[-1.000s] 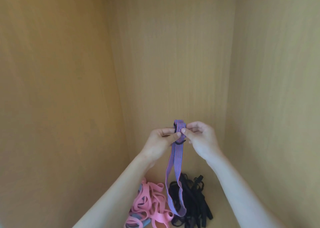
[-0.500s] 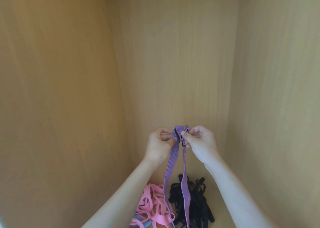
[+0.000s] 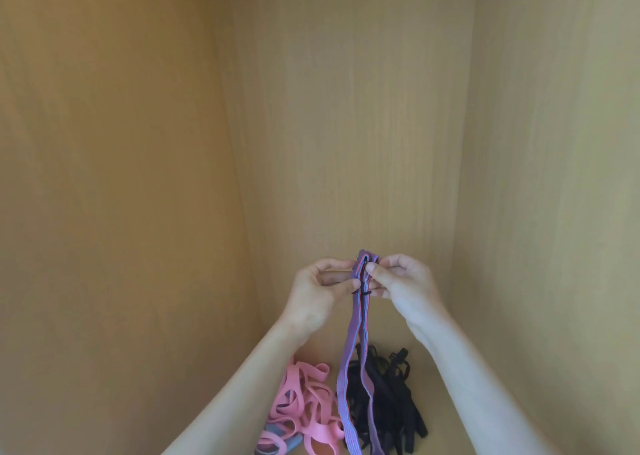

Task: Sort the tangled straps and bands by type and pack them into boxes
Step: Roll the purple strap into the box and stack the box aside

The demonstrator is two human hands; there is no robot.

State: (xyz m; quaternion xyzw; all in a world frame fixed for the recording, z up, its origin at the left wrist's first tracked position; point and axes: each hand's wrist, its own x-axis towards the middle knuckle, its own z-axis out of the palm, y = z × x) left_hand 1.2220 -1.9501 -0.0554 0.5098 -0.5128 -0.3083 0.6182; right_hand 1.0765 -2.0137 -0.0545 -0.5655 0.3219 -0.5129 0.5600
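Observation:
A purple striped strap (image 3: 349,357) hangs folded from both my hands, its lengths trailing down over the piles below. My left hand (image 3: 320,295) pinches its top from the left, and my right hand (image 3: 403,285) pinches it from the right, near a small black clip on the strap. Beneath lie a heap of pink bands (image 3: 304,406) with a grey-blue one (image 3: 273,442) at the left, and a tangle of black straps (image 3: 391,402) with buckles at the right.
Light wooden panels close the space in: a left wall (image 3: 121,212), a back wall (image 3: 346,125) and a right wall (image 3: 554,212). The piles lie on the wooden floor (image 3: 318,354) of this compartment. No boxes are in view.
The strap's top has been folded tighter between my hands and the hanging loop has dropped lower, past the bottom edge. My hands stay close together at the same height.

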